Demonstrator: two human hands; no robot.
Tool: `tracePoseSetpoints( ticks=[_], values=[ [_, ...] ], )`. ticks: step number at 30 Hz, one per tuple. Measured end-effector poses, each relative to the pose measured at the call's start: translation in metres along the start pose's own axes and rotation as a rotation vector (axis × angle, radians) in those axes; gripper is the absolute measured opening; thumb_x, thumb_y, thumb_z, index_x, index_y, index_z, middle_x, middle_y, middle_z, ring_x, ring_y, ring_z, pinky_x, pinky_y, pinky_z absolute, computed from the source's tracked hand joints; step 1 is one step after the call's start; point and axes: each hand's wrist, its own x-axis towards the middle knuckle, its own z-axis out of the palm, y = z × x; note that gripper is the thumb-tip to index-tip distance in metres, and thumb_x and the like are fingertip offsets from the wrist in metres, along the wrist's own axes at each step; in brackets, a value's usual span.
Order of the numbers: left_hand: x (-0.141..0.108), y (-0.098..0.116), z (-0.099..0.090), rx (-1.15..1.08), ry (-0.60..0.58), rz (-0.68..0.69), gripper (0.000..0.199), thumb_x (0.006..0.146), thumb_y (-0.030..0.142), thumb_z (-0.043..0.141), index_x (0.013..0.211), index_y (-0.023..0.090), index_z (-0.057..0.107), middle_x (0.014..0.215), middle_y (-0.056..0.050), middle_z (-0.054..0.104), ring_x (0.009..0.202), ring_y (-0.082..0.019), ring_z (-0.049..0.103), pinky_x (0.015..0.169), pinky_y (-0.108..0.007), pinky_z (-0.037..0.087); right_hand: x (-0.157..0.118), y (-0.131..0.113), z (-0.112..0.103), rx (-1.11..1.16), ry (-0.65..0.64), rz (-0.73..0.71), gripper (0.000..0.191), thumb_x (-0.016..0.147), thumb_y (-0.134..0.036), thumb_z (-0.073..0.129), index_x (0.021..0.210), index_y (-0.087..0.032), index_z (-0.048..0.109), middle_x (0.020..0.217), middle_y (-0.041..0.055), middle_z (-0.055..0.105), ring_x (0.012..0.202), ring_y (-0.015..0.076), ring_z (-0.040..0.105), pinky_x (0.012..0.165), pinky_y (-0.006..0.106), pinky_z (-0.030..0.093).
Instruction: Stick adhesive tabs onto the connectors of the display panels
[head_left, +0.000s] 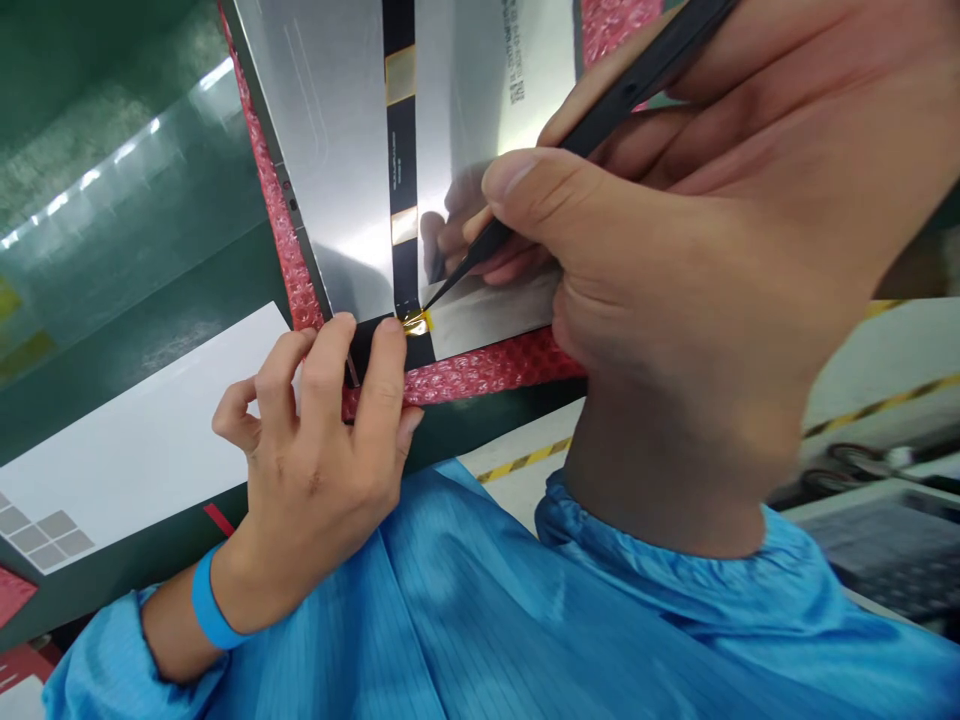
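Black tweezers (592,125) slant down from my right hand (675,260), which is closed around them. Their tip meets a small piece of yellow tape (417,323) near the lower edge of a silvery flat panel (495,180). A black flex cable (403,150) with gold patches runs up the panel and ends by the tape. My left hand (322,420) has its fingers spread over the panel's lower left corner. Its index fingertip presses beside the tape, and it grips nothing. The thumb lies just below the panel's edge.
Pink bubble wrap (480,370) lies under the panel on a green mat (202,310). A white sheet with grey squares (165,430) is at the left. Clear plastic (105,180) lies farther back. At the lower right is a laptop-like device (892,550).
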Motion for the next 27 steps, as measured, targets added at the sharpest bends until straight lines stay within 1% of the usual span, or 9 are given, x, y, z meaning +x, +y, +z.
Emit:
tracePoseSetpoints(
  ticks=[5, 8, 10, 13, 17, 19, 22, 24, 27],
  values=[
    [-0.001, 0.005, 0.003, 0.041, 0.014, -0.020, 0.047, 0.104, 0.028, 0.062, 0.148, 0.011, 0.062, 0.145, -0.021, 0.067, 0.136, -0.039, 0.058, 0.106, -0.051, 0.028, -0.003, 0.003, 0.004, 0.033, 0.064, -0.045, 0.023, 0.093, -0.016, 0.073, 0.078, -0.031, 0.065, 0.085, 0.0018, 0.073, 0.076, 0.0276, 0.077, 0.061, 0.044, 0.066],
    [-0.001, 0.006, 0.003, 0.032, 0.004, -0.028, 0.047, 0.103, 0.026, 0.060, 0.148, 0.011, 0.062, 0.146, -0.021, 0.066, 0.137, -0.039, 0.059, 0.111, -0.053, 0.025, -0.003, 0.010, 0.009, 0.080, 0.160, -0.105, 0.029, 0.090, -0.011, 0.072, 0.073, -0.031, 0.057, 0.078, 0.0006, 0.064, 0.070, 0.0256, 0.075, 0.059, 0.043, 0.064],
    [-0.001, 0.006, 0.002, 0.014, -0.017, -0.037, 0.049, 0.103, 0.029, 0.061, 0.149, 0.012, 0.062, 0.147, -0.021, 0.065, 0.138, -0.040, 0.058, 0.115, -0.055, 0.021, 0.000, 0.016, 0.012, 0.146, 0.225, -0.163, 0.032, 0.085, -0.007, 0.070, 0.071, -0.032, 0.056, 0.072, 0.0002, 0.059, 0.066, 0.0266, 0.074, 0.052, 0.042, 0.060],
    [0.000, 0.007, 0.000, -0.008, -0.064, -0.053, 0.053, 0.104, 0.037, 0.064, 0.153, 0.019, 0.061, 0.147, -0.019, 0.064, 0.139, -0.041, 0.056, 0.119, -0.057, 0.016, 0.006, 0.025, 0.013, 0.271, 0.256, -0.182, 0.029, 0.078, -0.004, 0.069, 0.071, -0.031, 0.061, 0.066, -0.0001, 0.059, 0.066, 0.0300, 0.075, 0.044, 0.041, 0.054],
    [0.000, 0.009, 0.000, -0.001, -0.104, -0.076, 0.060, 0.105, 0.047, 0.066, 0.161, 0.030, 0.054, 0.146, -0.015, 0.062, 0.141, -0.040, 0.053, 0.123, -0.063, 0.015, 0.010, 0.030, 0.014, 0.325, 0.265, -0.145, 0.021, 0.071, -0.009, 0.072, 0.069, -0.029, 0.065, 0.063, -0.0034, 0.061, 0.059, 0.0215, 0.070, 0.045, 0.036, 0.054],
    [-0.002, 0.009, 0.001, 0.001, -0.100, -0.079, 0.064, 0.104, 0.054, 0.068, 0.161, 0.031, 0.053, 0.146, -0.015, 0.063, 0.142, -0.040, 0.053, 0.124, -0.065, 0.015, 0.008, 0.028, 0.017, 0.361, 0.300, -0.142, 0.018, 0.070, -0.010, 0.069, 0.068, -0.028, 0.065, 0.061, -0.0046, 0.059, 0.057, 0.0184, 0.068, 0.045, 0.034, 0.052],
    [-0.009, 0.007, 0.000, 0.037, -0.080, -0.088, 0.071, 0.100, 0.064, 0.069, 0.161, 0.031, 0.054, 0.149, -0.015, 0.063, 0.142, -0.041, 0.053, 0.125, -0.067, 0.015, 0.002, 0.021, 0.025, 0.397, 0.329, -0.118, 0.021, 0.070, -0.007, 0.066, 0.067, -0.027, 0.061, 0.057, -0.0057, 0.057, 0.057, 0.0205, 0.071, 0.044, 0.034, 0.051],
    [-0.017, 0.004, -0.001, 0.085, -0.049, -0.121, 0.070, 0.100, 0.064, 0.068, 0.160, 0.030, 0.055, 0.152, -0.016, 0.062, 0.143, -0.042, 0.052, 0.125, -0.068, 0.014, -0.002, 0.018, 0.031, 0.385, 0.339, -0.118, 0.023, 0.071, -0.006, 0.065, 0.067, -0.027, 0.058, 0.056, -0.0054, 0.058, 0.053, 0.0222, 0.071, 0.040, 0.034, 0.050],
    [-0.032, -0.003, -0.004, 0.143, 0.016, -0.141, 0.068, 0.100, 0.059, 0.071, 0.158, 0.027, 0.057, 0.155, -0.019, 0.061, 0.146, -0.045, 0.051, 0.124, -0.069, 0.015, -0.005, 0.017, 0.042, 0.384, 0.362, -0.159, 0.021, 0.068, -0.006, 0.065, 0.066, -0.026, 0.057, 0.055, -0.0053, 0.058, 0.044, 0.0206, 0.066, 0.035, 0.031, 0.045]
  ],
)
